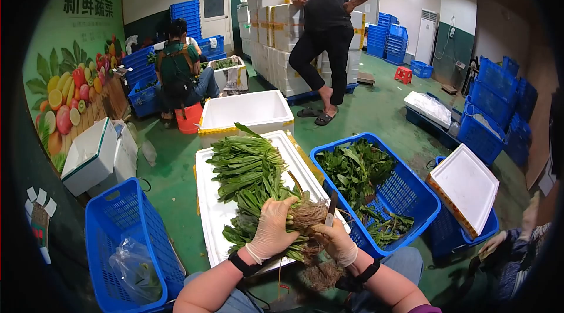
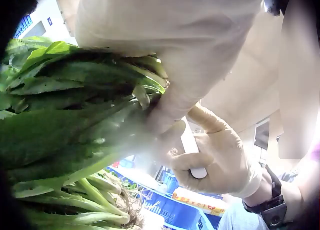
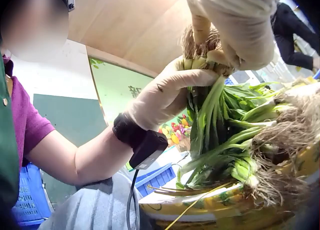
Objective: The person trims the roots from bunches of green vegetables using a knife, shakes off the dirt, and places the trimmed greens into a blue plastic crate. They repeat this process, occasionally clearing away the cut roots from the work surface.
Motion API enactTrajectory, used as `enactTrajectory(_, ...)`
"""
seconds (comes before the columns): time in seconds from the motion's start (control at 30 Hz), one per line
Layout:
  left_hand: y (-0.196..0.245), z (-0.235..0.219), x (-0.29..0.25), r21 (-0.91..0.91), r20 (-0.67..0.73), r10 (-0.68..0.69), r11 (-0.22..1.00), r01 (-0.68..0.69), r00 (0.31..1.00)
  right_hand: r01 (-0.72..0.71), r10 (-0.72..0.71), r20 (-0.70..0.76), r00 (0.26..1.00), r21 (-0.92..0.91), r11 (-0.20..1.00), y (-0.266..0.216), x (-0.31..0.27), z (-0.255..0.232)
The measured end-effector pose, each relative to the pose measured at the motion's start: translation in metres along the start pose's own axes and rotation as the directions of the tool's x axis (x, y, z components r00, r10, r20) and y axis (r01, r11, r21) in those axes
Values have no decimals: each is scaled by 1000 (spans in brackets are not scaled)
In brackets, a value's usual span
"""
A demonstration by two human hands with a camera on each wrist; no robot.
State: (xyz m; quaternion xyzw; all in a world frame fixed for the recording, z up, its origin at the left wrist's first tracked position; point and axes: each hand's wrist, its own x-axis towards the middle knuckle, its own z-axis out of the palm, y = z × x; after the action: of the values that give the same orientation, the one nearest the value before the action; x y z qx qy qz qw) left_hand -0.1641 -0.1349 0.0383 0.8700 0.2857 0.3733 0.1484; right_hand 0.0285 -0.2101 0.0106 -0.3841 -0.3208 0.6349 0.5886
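My gloved left hand [image 1: 272, 228] grips a bunch of long-leaved greens [image 2: 65, 110] near its base, thumb and fingers wrapped round the stems. The bunch's stringy brown roots [image 3: 200, 40] stick out above that grip in the right wrist view. My gloved right hand [image 1: 338, 242] is right at the roots, fingers curled round a small knife [image 1: 331, 207], which shows a dark part and a pale part. More rooted greens [image 1: 244, 157] lie piled on a white foam lid [image 1: 214, 219] in front of me, leaves mostly to the left, roots to the right.
A blue crate [image 1: 405, 195] with loose greens stands at the right; another blue crate [image 1: 123, 242] holding a plastic bag is at the left. Beyond the lid sits a white foam box [image 1: 247, 110]. One person [image 1: 329, 19] stands ahead, another [image 1: 179, 66] sits further left.
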Motion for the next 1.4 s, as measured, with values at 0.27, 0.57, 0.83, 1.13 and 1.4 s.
enactTrajectory(0.27, 2, 10, -6, 109, 72, -10, 994, 2, 997, 140, -139, 118, 983, 1, 990, 8, 0, 10)
enactTrajectory(0.57, 7, 23, -13, 192, 123, 35, 980, -58, 992, 147, -146, 18, 989, -36, 989, 28, 8, -2)
enactTrajectory(0.83, -3, 29, -16, -74, 46, 66, 995, -62, 997, 25, -24, -125, 992, 4, 1000, 17, 9, 2)
enactTrajectory(1.13, -1, 37, -20, 369, 198, 0, 927, -75, 980, 95, -71, -188, 980, 121, 988, 27, 19, -10)
enactTrajectory(1.4, -3, 43, -11, 426, 177, -67, 905, -15, 982, 39, -24, -277, 961, 49, 998, 17, 18, 1)
